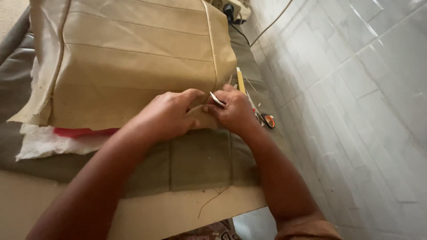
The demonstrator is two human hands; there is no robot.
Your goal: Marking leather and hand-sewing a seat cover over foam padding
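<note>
Head view: our left hand [167, 116] presses its fingers together on the front edge of the tan cover [133, 58], which lies on a grey cloth [195, 160] over the surface. Our right hand [233, 112] pinches a small metal blade [216, 99] against that same edge. Just beyond the right hand lie a yellow pencil [240, 81] and orange-handled scissors [267, 120], beside the white tiled wall [356, 111].

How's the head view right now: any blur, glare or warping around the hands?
Head view: soft daylight, no harsh shadows; left hand and right hand fairly sharp on the tan cover; faint sheen on the tiled wall; wide-angle bending at edges.
</note>
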